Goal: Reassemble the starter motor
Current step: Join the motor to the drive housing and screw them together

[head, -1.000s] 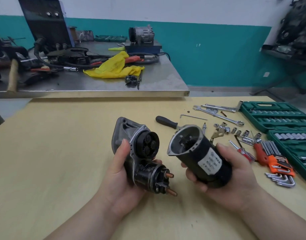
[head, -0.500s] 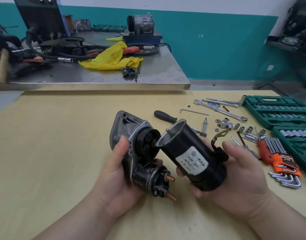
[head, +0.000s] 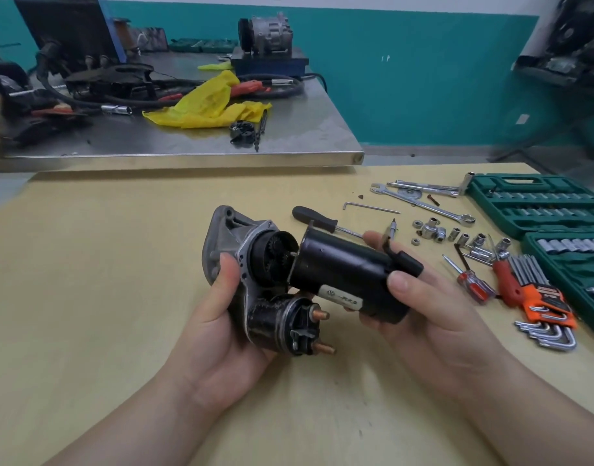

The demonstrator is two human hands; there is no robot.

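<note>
Left hand: the left hand (head: 218,317) grips the grey cast-aluminium starter nose housing (head: 231,240) from below, thumb laid up its flange, fingers curled under.
Housing assembly: its black planetary gear set (head: 272,257) faces right; the black cylindrical solenoid (head: 282,322) with two copper studs sits beneath it, resting in the palm.
Right hand: the right hand (head: 420,307) wraps round the black cylindrical motor body (head: 346,267), thumb on top near the rear end, fingertips showing past the far side.
Motor body: tilted, its open end just meeting the gear set, not seated flush; a white label faces down and forward.
Position: both parts are held above the middle of the pale yellow wooden table (head: 104,297).
Right edge: green plastic socket cases (head: 538,203), an orange-holdered set of hex keys (head: 541,307), red-handled screwdrivers (head: 470,280), loose chrome sockets (head: 457,235) and a long combination wrench (head: 423,205).
Behind: a steel workbench (head: 305,136) carrying a crumpled yellow rag (head: 204,105).
</note>
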